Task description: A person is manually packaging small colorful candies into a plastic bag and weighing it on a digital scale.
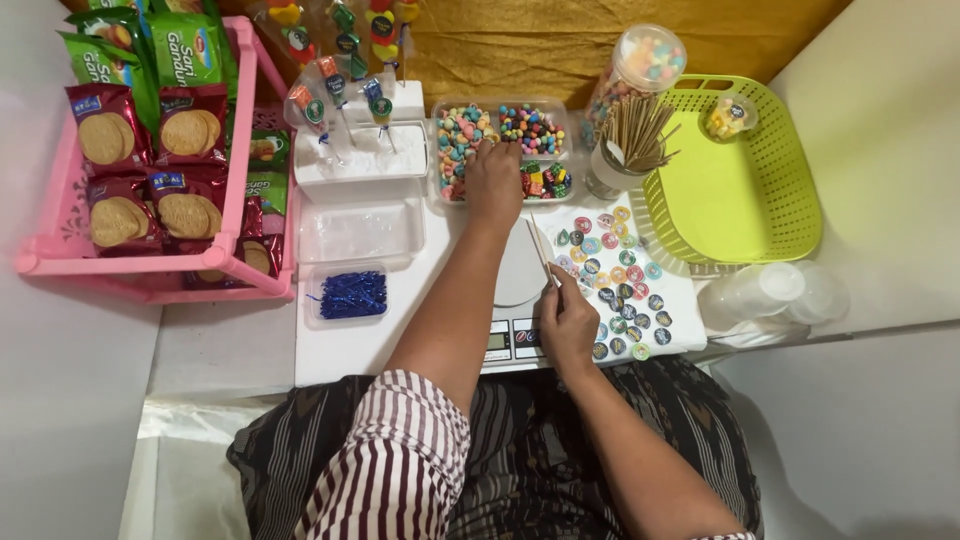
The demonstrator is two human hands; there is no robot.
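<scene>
While the left hand [494, 180] reaches forward with fingers curled down into the clear candy tray [505, 150], the right hand [567, 322] is closed around a thin wooden skewer [543, 254] that points away from the person. Whether the left fingers have pinched a sweet I cannot tell, since the back of the hand hides them.

The tray sits at the far side of the white kitchen scale [518, 300], and its compartments hold pastel candies, dark round ones and wrapped sweets. The skewer crosses the right edge of the scale's plate, with the right hand resting just beside the scale's display.

Right of the scale lies a white sheet covered in round coloured stickers [618, 280]. Beyond that sheet stands a clear cup of skewers [630, 145], with a tall jar of mixed candies [640, 70] behind it. Farther right of the scale is a lime-green basket [740, 180] holding one small filled cup, and stacked clear cups [775, 295] lie near the basket's front edge.

Left of the scale sit an empty clear box [360, 230] and a small tray of blue twist ties [350, 295]. A white foam block [360, 150] with finished candy sticks stands beyond them, and a pink rack [150, 230] of biscuit packets sits farthest left on the counter [230, 340].
</scene>
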